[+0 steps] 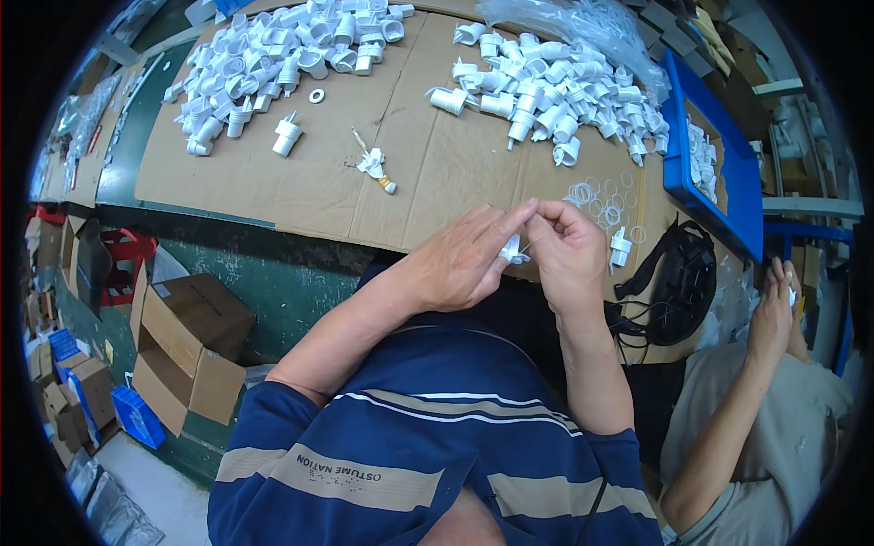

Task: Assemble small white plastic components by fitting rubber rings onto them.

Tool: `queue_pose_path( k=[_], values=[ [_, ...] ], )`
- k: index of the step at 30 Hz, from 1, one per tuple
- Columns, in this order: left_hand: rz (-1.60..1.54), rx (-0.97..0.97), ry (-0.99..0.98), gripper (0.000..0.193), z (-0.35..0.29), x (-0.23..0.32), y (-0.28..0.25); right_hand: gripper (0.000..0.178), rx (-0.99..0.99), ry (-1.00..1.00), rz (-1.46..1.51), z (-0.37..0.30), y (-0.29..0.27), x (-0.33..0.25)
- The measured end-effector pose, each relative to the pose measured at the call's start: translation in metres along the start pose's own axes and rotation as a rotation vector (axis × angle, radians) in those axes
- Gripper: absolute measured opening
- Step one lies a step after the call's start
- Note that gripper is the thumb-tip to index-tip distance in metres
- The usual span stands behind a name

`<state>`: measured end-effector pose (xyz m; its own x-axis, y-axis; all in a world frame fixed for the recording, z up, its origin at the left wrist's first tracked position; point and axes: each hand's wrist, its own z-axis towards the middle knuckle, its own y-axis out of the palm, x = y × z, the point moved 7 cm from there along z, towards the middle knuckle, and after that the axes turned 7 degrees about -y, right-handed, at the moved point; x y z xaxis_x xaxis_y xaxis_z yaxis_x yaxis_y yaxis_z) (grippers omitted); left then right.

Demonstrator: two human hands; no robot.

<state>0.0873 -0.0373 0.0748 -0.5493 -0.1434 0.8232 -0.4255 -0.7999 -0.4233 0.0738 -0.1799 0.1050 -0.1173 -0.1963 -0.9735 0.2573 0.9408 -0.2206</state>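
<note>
Both hands meet just past the table's near edge. My left hand is closed around a small white plastic fitting, mostly hidden by the fingers. Thumb and forefinger of my right hand are pinched together right beside that fitting, touching the left fingertips; whatever they grip is too small to make out. Several thin clear rings lie on the cardboard beyond my right hand. A single white fitting stands right of it. Farther left lies a small brush-like tool with white wrapping around it.
Heaps of white fittings lie at the far left and far right of the cardboard sheet. A blue bin and a black bag border the right side. A co-worker's hand is at far right; open cartons stand left.
</note>
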Motion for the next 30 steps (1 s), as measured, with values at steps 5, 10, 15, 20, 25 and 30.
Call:
queue_pose_path(
  k=[5,10,15,20,25,30],
  values=[
    [-0.1,0.029,0.023,0.07,0.001,0.007,-0.005,0.011,-0.007,-0.006,-0.075,0.002,-0.003,-0.003],
    [-0.169,-0.01,0.075,0.057,-0.002,0.005,-0.007,0.012,-0.098,0.089,-0.153,0.002,-0.006,-0.001],
    [-0.301,0.043,0.09,0.043,-0.008,-0.002,-0.006,0.012,-0.233,0.277,-0.109,0.001,-0.008,0.006],
    [-0.514,0.026,-0.028,0.037,-0.015,-0.005,0.004,0.024,-0.414,0.447,0.166,-0.003,-0.016,0.018],
    [-0.473,0.071,-0.059,0.035,-0.012,0.0,-0.002,0.041,-0.485,0.521,0.346,-0.011,-0.012,0.009],
    [-0.526,0.152,-0.143,0.034,-0.016,-0.011,0.001,0.048,-0.466,0.501,0.292,-0.021,-0.005,0.014]
  ],
)
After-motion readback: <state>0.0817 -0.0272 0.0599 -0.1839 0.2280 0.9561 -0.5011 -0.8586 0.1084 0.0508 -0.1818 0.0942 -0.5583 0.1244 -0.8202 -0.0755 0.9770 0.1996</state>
